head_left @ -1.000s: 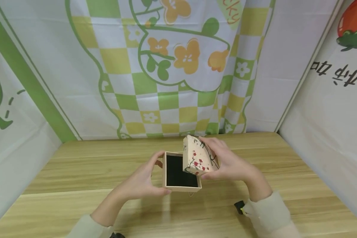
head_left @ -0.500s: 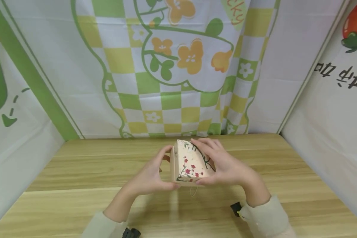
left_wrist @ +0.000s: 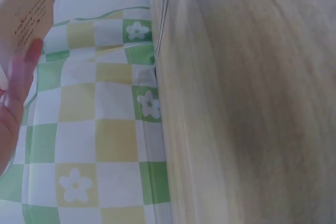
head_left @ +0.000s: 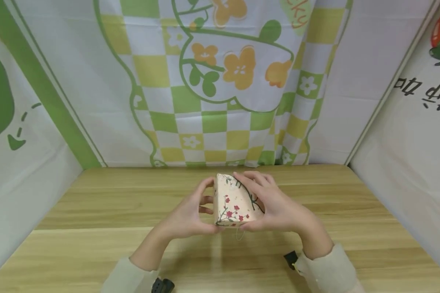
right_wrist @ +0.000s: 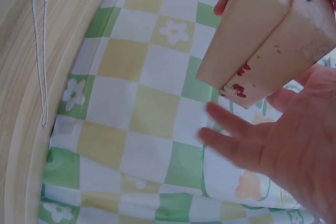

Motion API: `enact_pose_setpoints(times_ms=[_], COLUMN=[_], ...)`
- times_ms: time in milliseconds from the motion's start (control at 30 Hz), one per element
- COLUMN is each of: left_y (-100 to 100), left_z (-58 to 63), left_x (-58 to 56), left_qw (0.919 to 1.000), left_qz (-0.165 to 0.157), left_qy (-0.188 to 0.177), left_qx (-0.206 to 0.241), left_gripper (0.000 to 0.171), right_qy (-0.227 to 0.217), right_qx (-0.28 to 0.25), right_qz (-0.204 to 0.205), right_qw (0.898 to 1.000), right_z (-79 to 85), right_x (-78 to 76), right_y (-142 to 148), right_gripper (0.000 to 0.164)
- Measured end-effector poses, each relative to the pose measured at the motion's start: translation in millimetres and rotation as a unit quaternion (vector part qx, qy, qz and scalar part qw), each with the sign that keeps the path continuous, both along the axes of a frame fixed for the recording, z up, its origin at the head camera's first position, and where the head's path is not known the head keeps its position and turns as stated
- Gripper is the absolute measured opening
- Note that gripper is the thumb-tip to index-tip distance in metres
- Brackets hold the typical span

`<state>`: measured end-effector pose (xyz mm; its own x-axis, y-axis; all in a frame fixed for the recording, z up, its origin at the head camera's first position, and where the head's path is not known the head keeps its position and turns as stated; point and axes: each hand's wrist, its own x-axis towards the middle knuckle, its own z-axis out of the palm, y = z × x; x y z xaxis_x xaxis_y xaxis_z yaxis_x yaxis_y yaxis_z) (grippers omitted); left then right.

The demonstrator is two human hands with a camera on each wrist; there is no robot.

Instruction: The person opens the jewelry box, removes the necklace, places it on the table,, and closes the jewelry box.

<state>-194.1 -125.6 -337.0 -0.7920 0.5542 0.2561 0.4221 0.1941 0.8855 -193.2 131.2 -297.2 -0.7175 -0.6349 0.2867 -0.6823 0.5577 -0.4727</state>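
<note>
A small cream gift box is held above the table, its lid (head_left: 229,203) printed with red blossoms and dark branches. The lid sits over the plain base (right_wrist: 247,22), with a seam between them in the right wrist view. My left hand (head_left: 187,215) grips the box at its left side, thumb at the near edge. On the right, my right hand (head_left: 278,207) holds the lid, thumb at the near edge and index finger on top. Two of its fingers (right_wrist: 236,145) stick out clear of the box. A thin silvery cord loop (right_wrist: 41,61) hangs below. The box's inside is hidden.
Under the hands lies a wood-grain table (head_left: 132,199). A checked green, yellow and white cloth (head_left: 188,118) hangs behind its far edge. White printed side walls (head_left: 414,162) flank the table. Black straps (head_left: 163,285) show at the cuffs.
The right hand has brought the lid left and down onto the open base, covering its black inside. The left hand has stayed on the box, and the view has shifted slightly.
</note>
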Motion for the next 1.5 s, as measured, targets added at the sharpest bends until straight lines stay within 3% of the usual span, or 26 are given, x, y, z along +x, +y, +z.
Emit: enact_pose_setpoints(times_ms=[200, 467, 600, 700, 800, 867, 967, 1067, 1233, 1300, 1400, 1500], left_y=[0.5, -4.7, -4.9, -2.8, -0.9, -0.5, -1.3, -3.6, -12.1, -16.7, -23.5, -29.8], left_z=[0.0, 6.4, 8.3, 7.9, 7.4, 7.8, 9.2, 9.1, 6.2, 4.4, 1.6, -1.8], left_x=[2.2, 1.5, -0.8, -3.0, -3.2, -2.1, -0.3, 1.6, 3.8, 3.2, 2.6, 3.3], left_qw=[0.9913, 0.9819, 0.9825, 0.9855, 0.9865, 0.9852, 0.9834, 0.9823, 0.9792, 0.9786, 0.9783, 0.9772], left_qz=[-0.074, -0.118, -0.100, -0.064, -0.026, -0.003, 0.021, 0.041, 0.067, 0.076, 0.086, 0.088], left_qy=[-0.062, -0.096, -0.121, -0.125, -0.131, -0.141, -0.153, -0.162, -0.183, -0.188, -0.189, -0.192], left_qx=[0.090, 0.112, 0.101, 0.094, 0.094, 0.096, 0.095, 0.085, 0.057, 0.036, 0.004, -0.023], left_gripper=[0.105, 0.108, 0.095, 0.074, 0.063, 0.063, 0.065, 0.066, 0.069, 0.072, 0.071, 0.062], right_qy=[-0.029, 0.014, 0.033, 0.040, 0.039, 0.019, -0.051, -0.152, -0.301, -0.332, -0.360, -0.391], right_qx=[-0.032, -0.033, -0.015, -0.005, -0.002, -0.014, -0.061, -0.130, -0.199, -0.203, -0.193, -0.189], right_qz=[0.021, 0.014, 0.001, -0.008, -0.010, -0.004, -0.010, -0.025, -0.007, -0.004, -0.018, -0.044], right_qw=[0.999, 0.999, 0.999, 0.999, 0.999, 1.000, 0.997, 0.979, 0.933, 0.921, 0.912, 0.900], right_z=[1.2, -1.4, -4.1, -6.3, -8.7, -10.1, -12.1, -15.5, -24.2, -28.8, -36.1, -44.6], right_x=[3.5, 4.6, 4.2, 3.7, 2.7, 1.8, -1.6, -9.2, -24.6, -28.0, -32.0, -36.0], right_y=[-1.6, -7.4, -9.7, -11.5, -12.8, -11.9, -7.0, -1.0, -1.6, -5.9, -13.7, -24.1], right_gripper=[0.110, 0.114, 0.115, 0.116, 0.119, 0.120, 0.109, 0.084, 0.056, 0.051, 0.049, 0.053])
